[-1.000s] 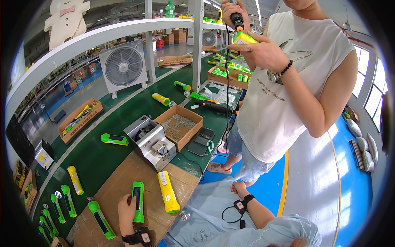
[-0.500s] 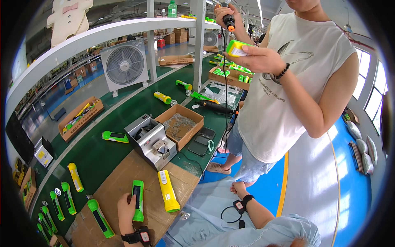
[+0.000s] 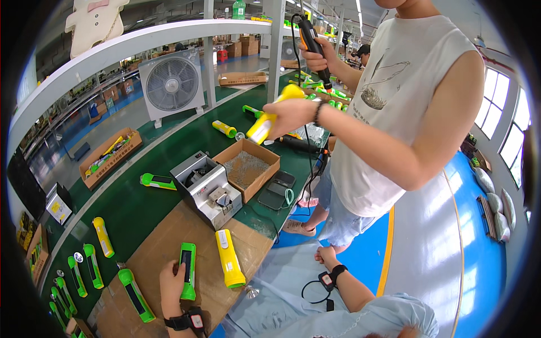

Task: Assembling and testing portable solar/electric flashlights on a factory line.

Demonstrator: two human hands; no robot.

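Observation:
My left hand (image 3: 171, 283) lies on the brown cardboard sheet, its fingers curled against the side of a green flashlight (image 3: 189, 276) with a dark panel. To the right of that is a yellow flashlight (image 3: 230, 259), head toward me, with a small loose reflector (image 3: 251, 292) by its head. Another green flashlight (image 3: 136, 296) lies left of my hand. My right hand (image 3: 327, 255) is closed over my lap, and nothing shows in it. Both wrists wear black straps with small devices.
A co-worker opposite holds a yellow flashlight (image 3: 262, 128) and an electric screwdriver (image 3: 315, 50). Between us stand a silver machine (image 3: 205, 191), an open box of screws (image 3: 260, 185) and a phone (image 3: 277, 190). Several flashlights line the green table's left; a white shelf (image 3: 163, 35) spans above.
The co-worker's hand with the yellow flashlight has swung down and left toward the screw box, and the screwdriver has tilted and lowered. My hands have stayed put.

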